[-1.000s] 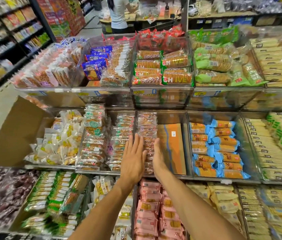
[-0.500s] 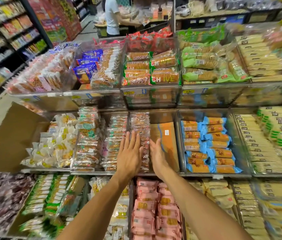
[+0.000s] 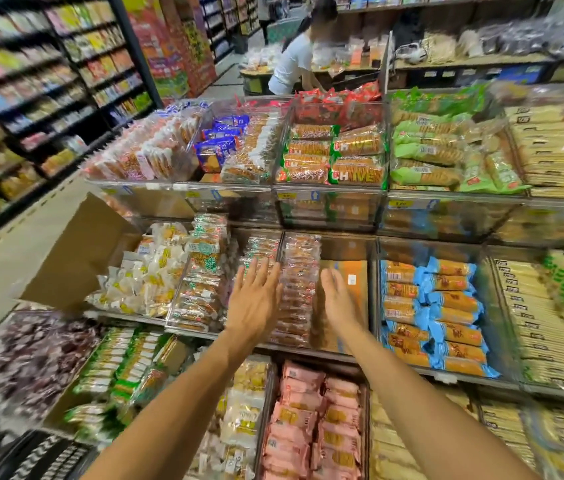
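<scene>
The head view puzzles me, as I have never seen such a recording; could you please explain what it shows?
There is no machine. A person wears one wide camera on the head, looking forward and down, so the two bare arms reaching in from below are their own. The surface is a shop display of clear bins filled with wrapped biscuits. The left hand and the right hand stand on either side of a row of clear packs in the middle tier, fingers straight. Neither holds anything; the blur hides whether they touch the row. Right of that row lies a cardboard sheet. Blue packs fill the next bin, pink packs the one below. Another person works at the back.
</scene>
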Demonstrator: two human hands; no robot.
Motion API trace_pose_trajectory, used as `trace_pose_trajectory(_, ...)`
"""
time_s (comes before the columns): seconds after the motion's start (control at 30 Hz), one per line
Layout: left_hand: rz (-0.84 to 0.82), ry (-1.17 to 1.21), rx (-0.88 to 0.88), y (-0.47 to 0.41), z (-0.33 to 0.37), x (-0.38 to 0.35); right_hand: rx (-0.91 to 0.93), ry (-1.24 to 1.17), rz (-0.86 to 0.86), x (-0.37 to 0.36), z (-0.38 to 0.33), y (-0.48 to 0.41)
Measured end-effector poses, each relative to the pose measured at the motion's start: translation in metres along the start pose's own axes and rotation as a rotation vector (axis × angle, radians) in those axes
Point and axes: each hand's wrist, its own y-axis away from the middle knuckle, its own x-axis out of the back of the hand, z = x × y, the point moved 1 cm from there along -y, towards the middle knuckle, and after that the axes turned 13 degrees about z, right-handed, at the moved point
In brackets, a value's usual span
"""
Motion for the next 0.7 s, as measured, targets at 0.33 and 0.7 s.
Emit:
trace_pose_trajectory(0.33,0.077,-0.293,0.191,0.011,-0.113,0.140,0.686,0.846,-0.072,-0.053,-0.118,0.014)
trace_pose_trajectory(0.7,0.172,-0.348,0.475,0.139,-0.254,0.229,0.929,0.906,-0.294,-0.206,-0.211,0.159)
